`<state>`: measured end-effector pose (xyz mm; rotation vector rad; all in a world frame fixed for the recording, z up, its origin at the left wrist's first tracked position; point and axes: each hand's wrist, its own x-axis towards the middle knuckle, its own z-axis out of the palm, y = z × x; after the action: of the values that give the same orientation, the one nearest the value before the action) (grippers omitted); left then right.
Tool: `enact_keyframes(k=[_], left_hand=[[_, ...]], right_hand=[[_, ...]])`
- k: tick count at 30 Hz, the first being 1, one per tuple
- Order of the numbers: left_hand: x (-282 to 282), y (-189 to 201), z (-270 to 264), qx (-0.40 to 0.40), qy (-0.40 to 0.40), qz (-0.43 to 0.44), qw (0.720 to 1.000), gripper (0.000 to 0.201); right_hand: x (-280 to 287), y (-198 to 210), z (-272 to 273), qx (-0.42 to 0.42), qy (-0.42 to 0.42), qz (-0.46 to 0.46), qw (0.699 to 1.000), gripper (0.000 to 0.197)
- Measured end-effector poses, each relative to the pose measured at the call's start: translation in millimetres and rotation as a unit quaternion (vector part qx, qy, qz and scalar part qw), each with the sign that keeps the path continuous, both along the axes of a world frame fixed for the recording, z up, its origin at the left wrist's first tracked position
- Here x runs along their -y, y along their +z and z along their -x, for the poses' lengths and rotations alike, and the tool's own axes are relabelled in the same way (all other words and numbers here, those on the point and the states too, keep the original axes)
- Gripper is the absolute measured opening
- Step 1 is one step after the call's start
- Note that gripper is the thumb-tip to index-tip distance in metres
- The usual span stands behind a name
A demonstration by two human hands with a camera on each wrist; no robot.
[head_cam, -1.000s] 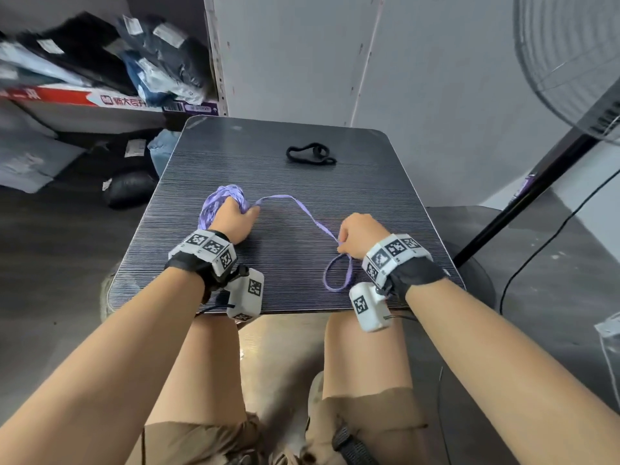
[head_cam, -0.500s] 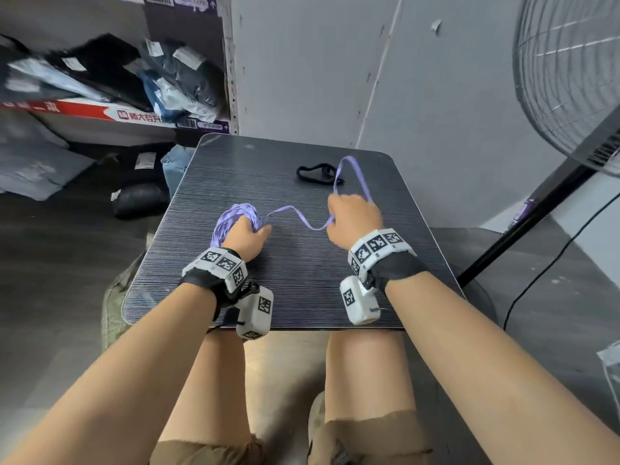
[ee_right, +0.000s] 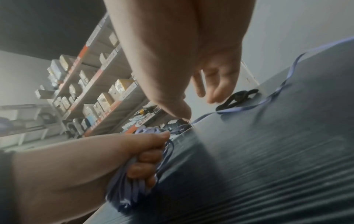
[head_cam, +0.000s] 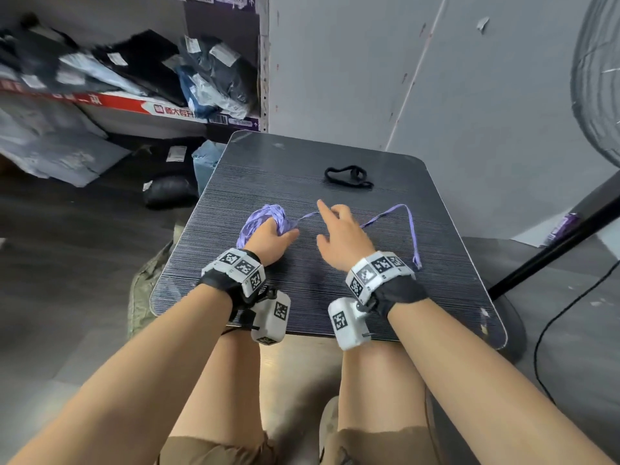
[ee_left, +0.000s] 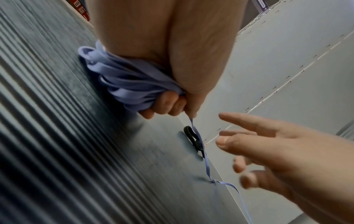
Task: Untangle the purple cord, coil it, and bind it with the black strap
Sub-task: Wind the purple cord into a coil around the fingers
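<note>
My left hand [head_cam: 273, 234] grips a bundle of coiled purple cord [head_cam: 265, 218] on the dark table [head_cam: 335, 297]; its fingers [ee_left: 164, 104] curl round the loops [ee_left: 122, 80]. A loose tail of the cord [head_cam: 411, 229] runs right from the bundle, arches up and drops to the table near my right wrist. My right hand [head_cam: 339, 229] hovers beside the left with fingers spread and holds nothing; its fingers [ee_right: 214, 84] hang over the tail [ee_right: 245, 108]. The black strap [head_cam: 349, 176] lies loose near the far edge, also seen as the strap [ee_right: 237, 98] beyond my right hand.
A fan on a black stand [head_cam: 550, 253] rises at the right, with a black cable [head_cam: 563, 317] on the floor. Shelves with packed clothing [head_cam: 134, 78] fill the left. A grey wall [head_cam: 369, 78] stands right behind the table.
My right hand has let go of the cord tail and opened, moving left toward the bundle. The released tail has dropped to the right on the table. My left hand keeps its grip.
</note>
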<state>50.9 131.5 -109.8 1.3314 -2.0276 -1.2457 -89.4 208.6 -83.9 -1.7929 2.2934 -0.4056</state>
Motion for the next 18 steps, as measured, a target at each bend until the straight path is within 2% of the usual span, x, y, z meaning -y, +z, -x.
enact_keyframes(k=[2,5,9,12,18], left_hand=[[-3.4,2.5,-3.5,0.009,-0.005,0.009,1.0,0.038],[-6.9,3.4,-11.7,-0.012,-0.046,0.004,0.999,0.035],[-11.9,12.5,-22.7,-0.129,-0.074,-0.052,0.987,0.027],[-6.2,17.6,-26.6,-0.157,-0.051,-0.027,0.986,0.032],[1.3,19.1,-17.1,-0.143,-0.083,-0.035,0.986,0.038]], right_hand=[[9.3,-3.6,-0.9,0.08,0.024,-0.055,0.995,0.069],[14.8,-10.2,-1.4,0.072,0.053,-0.098,0.991,0.06],[11.5,-16.1,6.7,0.091,0.036,-0.012,0.995,0.026],[6.2,-15.6,16.2,0.114,0.033,0.001,0.993,0.025],[-2.7,-1.4,26.5,0.059,0.044,0.13,0.989,0.029]])
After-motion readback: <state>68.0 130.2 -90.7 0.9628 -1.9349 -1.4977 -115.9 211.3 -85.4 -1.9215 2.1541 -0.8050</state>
